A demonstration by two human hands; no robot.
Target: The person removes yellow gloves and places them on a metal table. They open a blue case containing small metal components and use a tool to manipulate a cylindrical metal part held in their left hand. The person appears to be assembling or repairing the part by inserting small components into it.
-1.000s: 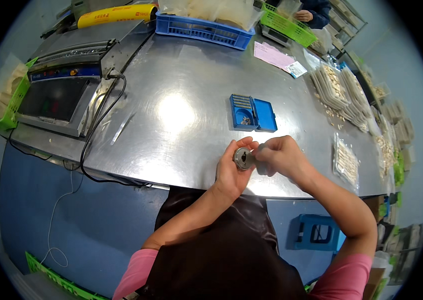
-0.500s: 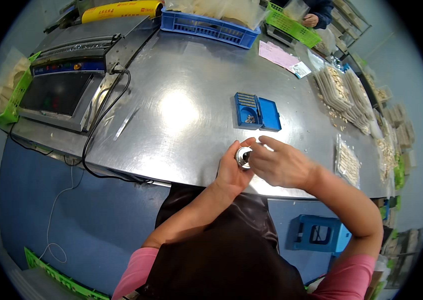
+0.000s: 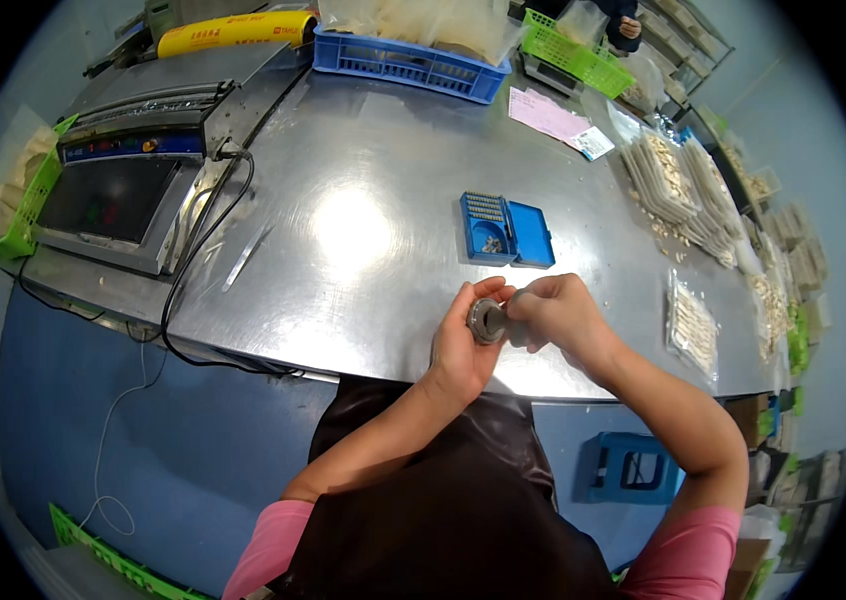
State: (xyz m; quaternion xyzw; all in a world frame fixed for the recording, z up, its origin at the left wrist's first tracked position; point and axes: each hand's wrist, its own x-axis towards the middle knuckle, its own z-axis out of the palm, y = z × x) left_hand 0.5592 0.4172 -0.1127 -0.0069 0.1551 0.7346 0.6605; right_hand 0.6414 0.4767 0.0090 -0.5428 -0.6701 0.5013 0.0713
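My left hand holds a small round grey metal part above the near edge of the steel table. My right hand closes on the same part from the right, fingers curled around its far side. Just beyond both hands lies an open small blue box with tiny pieces inside.
A sealing machine with black cables sits at the left. Blue crate and green basket stand at the back, pink papers near them. Several clear bags of pale pieces line the right side. A blue bin is below the table.
Both hands stay together on the round metal part and shift slightly; the right hand's fingers have turned around it.
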